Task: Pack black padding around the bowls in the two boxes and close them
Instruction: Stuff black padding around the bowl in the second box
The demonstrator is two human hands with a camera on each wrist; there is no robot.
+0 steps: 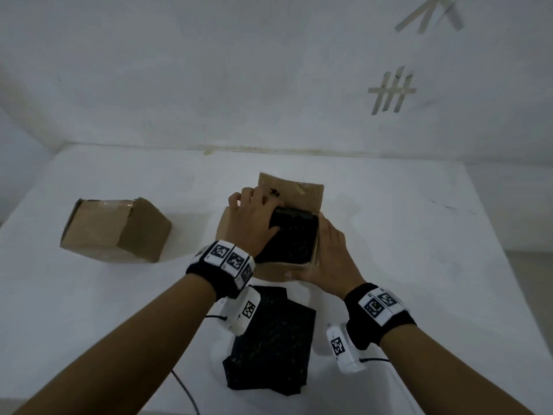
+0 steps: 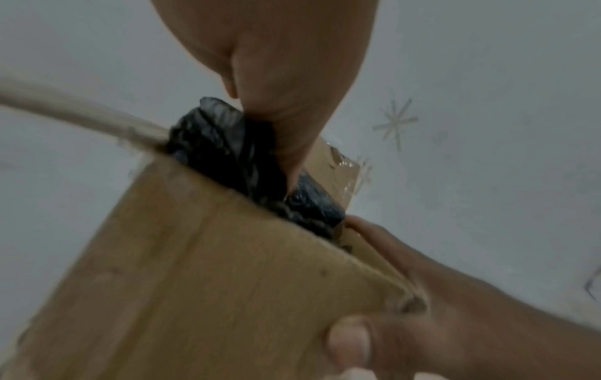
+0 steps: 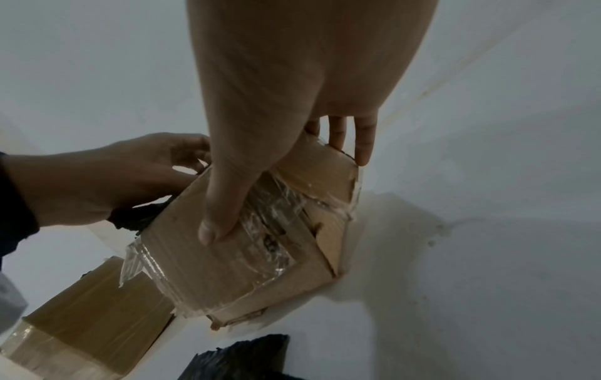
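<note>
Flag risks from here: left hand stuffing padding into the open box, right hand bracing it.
1. The black padding sits proud of the open box rim; the raised flap may not fold flat.
2. The left hand pushes while the right hand only braces one wall; the box could slide or the torn, taped corner split further.

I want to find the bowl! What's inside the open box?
Black padding fills the top of the open box. The left hand pushes it in; the right hand steadies the box. Anything under the padding, a bowl included, is covered.
</note>
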